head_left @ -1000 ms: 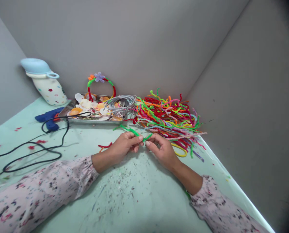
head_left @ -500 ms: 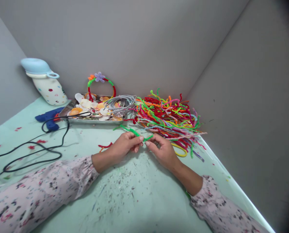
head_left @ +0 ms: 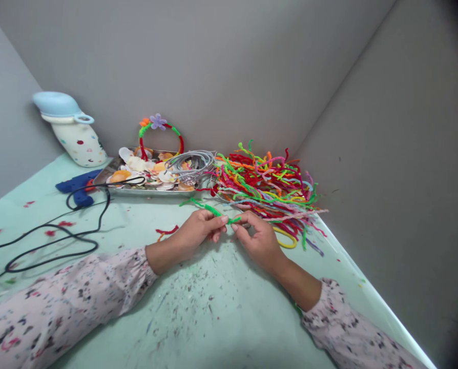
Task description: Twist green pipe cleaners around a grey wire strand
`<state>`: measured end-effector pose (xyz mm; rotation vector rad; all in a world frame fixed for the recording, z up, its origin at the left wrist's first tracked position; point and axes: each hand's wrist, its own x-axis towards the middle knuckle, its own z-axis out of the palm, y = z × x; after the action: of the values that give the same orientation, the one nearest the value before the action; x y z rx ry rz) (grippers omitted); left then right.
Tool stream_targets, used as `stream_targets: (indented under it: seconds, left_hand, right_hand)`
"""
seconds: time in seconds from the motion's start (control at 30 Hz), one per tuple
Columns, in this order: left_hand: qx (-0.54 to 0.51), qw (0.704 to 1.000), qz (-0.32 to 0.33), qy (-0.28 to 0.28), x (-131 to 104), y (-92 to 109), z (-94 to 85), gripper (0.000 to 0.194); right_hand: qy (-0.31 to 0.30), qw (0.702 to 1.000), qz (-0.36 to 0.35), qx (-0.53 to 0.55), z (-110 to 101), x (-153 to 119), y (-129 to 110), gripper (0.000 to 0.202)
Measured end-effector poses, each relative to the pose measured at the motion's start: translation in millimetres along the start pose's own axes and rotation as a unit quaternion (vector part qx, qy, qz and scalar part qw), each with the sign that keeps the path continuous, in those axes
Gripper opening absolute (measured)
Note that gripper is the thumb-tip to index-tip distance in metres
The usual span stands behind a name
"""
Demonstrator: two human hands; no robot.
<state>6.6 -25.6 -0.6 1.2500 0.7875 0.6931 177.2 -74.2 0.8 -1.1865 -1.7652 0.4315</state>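
A green pipe cleaner (head_left: 212, 209), partly coiled into a thicker stretch, is pinched between my two hands above the middle of the table. My left hand (head_left: 203, 227) is closed on its coiled part, thumb on top. Close by on the right, my right hand (head_left: 256, 234) grips its short end between thumb and forefinger. The far end of the green piece points back left toward the tray. Beyond my right hand lies a heap of many-coloured pipe cleaners (head_left: 267, 179).
A metal tray (head_left: 155, 193) holds shells, a grey wire coil (head_left: 194, 164) and a flowered ring (head_left: 181, 141). Left of it are a blue glue gun (head_left: 75, 184) with a looping black cord (head_left: 98, 225) and a bottle (head_left: 79, 141). Red scraps (head_left: 168, 230) lie beside my left hand.
The short green end near my right fingertips has turned downward and lies flatter. My right hand has shifted very slightly; my left hand keeps its grip.
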Motion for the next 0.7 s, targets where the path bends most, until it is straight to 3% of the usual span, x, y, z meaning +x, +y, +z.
stream_targets:
  seconds: [0.2,0.7]
  left_hand:
    - [-0.029,0.999,-0.011,0.008,-0.1,1.2,0.7,0.032]
    - [-0.044,0.999,-0.005,0.004,0.5,0.2,0.1,0.030]
  right_hand:
    - [0.030,0.993,-0.081,-0.083,0.8,-2.6,3.4,0.008]
    - [0.031,0.975,-0.169,-0.139,-2.1,-0.6,4.0,0.015]
